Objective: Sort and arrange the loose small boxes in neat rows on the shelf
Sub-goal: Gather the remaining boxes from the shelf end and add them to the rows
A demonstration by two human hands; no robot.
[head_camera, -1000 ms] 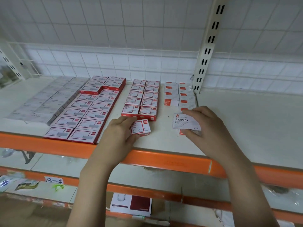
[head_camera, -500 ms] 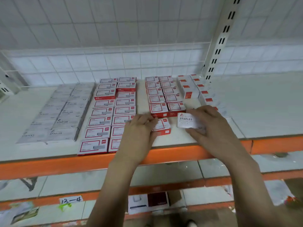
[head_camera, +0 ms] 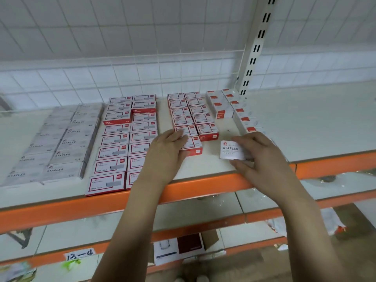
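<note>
My left hand rests on a small red-and-white box and holds it by its left side at the front of the left small-box row. My right hand pinches a white box marked STAPLES, thumb under it and fingers over it, just above the shelf board. A second row of small red boxes runs beside the first. White boxes with red ends line up behind my right hand.
Two rows of larger red boxes and grey STAPLES boxes fill the shelf's left part. An orange beam edges the shelf front. A slotted white upright stands at the back right. Bare shelf board lies to the right.
The view has shifted and tilted. My left hand has slid the small red box back toward the front of its row. My right hand still holds the STAPLES box.
</note>
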